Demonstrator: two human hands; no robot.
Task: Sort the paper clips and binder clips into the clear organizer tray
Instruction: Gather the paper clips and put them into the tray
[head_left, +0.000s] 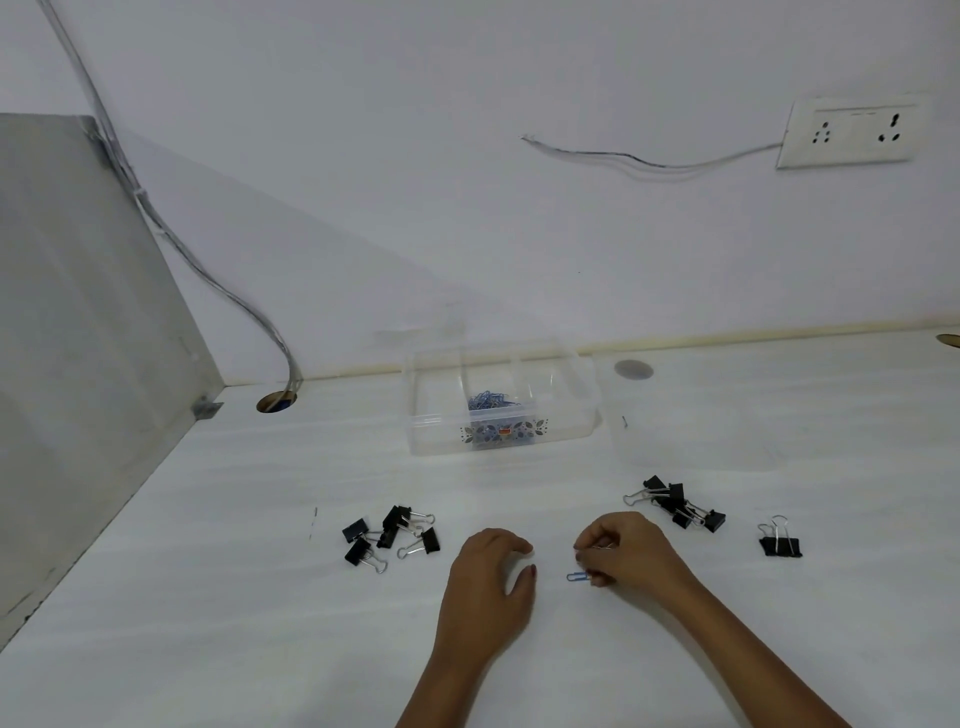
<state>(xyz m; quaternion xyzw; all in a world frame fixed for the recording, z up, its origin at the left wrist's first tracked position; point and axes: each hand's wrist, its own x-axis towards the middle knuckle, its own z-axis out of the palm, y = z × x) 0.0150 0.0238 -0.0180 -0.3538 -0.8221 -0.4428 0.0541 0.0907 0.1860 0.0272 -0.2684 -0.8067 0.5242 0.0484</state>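
A clear organizer tray (582, 400) stands at the back of the white table, with a heap of blue paper clips (488, 401) in its middle part. My right hand (631, 553) pinches paper clips; a blue paper clip (576, 576) sticks out under its fingers on the table. My left hand (488, 577) rests on the table with loosely curled fingers and holds nothing. Several black binder clips (390, 535) lie left of my hands, another cluster of binder clips (675, 503) lies to the right, and a single binder clip (779, 540) lies further right.
The tray's clear lid (691, 436) lies flat to the right of the tray. A cable hole (276, 401) with a cable sits at the back left beside a grey partition (78, 338). A wall socket (852, 132) is up right.
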